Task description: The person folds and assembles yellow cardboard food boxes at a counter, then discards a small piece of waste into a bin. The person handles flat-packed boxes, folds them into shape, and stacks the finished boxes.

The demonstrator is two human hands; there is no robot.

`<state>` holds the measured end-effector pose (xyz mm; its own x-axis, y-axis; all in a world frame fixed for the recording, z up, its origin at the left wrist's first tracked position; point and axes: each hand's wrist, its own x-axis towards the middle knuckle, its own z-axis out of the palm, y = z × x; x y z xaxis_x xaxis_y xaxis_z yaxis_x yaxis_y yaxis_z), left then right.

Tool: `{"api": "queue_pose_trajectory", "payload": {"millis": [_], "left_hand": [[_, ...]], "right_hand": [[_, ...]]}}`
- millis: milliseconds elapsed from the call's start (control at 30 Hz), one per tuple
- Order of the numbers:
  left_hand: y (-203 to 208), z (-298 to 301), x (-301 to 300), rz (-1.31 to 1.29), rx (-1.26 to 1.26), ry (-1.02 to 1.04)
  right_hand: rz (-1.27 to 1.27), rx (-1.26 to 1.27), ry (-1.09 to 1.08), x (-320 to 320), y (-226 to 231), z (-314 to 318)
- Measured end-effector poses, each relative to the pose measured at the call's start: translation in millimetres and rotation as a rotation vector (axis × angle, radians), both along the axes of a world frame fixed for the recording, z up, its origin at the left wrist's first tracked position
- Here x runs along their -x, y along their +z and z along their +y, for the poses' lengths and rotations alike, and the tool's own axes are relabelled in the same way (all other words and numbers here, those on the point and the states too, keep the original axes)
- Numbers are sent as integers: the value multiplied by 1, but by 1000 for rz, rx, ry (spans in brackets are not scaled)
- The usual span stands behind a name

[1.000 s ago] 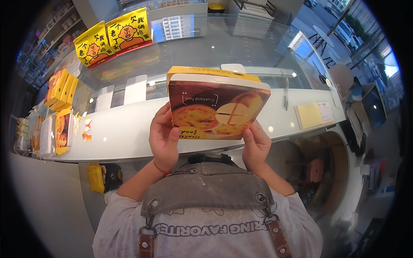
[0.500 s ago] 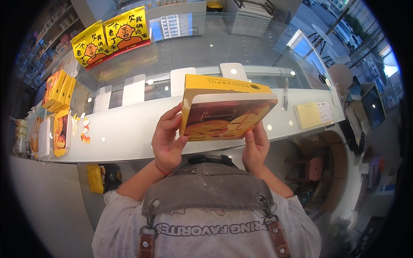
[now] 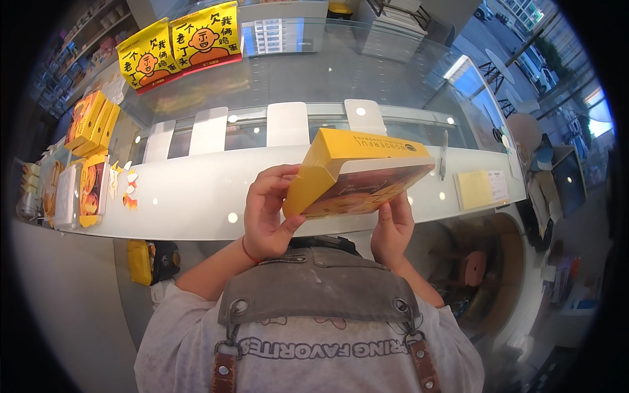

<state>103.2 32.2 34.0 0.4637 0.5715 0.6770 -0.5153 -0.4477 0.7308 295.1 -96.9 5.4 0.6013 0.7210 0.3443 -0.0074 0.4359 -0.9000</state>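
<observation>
Surface (image 3: 183, 196) long, white, glossy; glass section (image 3: 308, 75) along far side. Yellow-and-brown carton (image 3: 367, 170) tilted above near part of surface: left hand (image 3: 268, 213) gripping its left end, right hand (image 3: 393, 229) gripping lower right edge. Two yellow bags (image 3: 206, 39) upright far left; stacked cartons (image 3: 92, 124) nearer, left end. Yellow notepad (image 3: 473, 188) right. Room: shelves (image 3: 101, 29) upper left, car (image 3: 536, 71) outside, upper right.

Left grip (image 3: 268, 211) and right grip (image 3: 393, 230) on a tilted yellow carton (image 3: 360, 173), white counter (image 3: 190, 196) beyond, two yellow packets (image 3: 206, 40) at upper left, yellow boxes (image 3: 97, 128) nearer
</observation>
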Motion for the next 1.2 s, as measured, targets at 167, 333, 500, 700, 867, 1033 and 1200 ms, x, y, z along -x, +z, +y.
{"api": "queue_pose_trajectory", "payload": {"millis": [167,333,500,700,867,1033,1200], "left_hand": [[1,4,0,7,66,0],[-2,8,0,23,39,80],[-2,11,-1,46,13,128],[0,14,-1,66,-21,133],[-1,14,-2,7,89,81],[3,15,1,28,242,99],[12,18,15,554,97,44]], "right_hand": [[27,-5,25,1,3,5],[4,2,39,-1,3,8],[-1,-1,24,-3,1,10],[18,-2,15,-2,1,12],[-11,-5,57,-4,1,9],[-111,0,38,-7,-3,7],[-450,-84,-12,-12,8,1]]}}
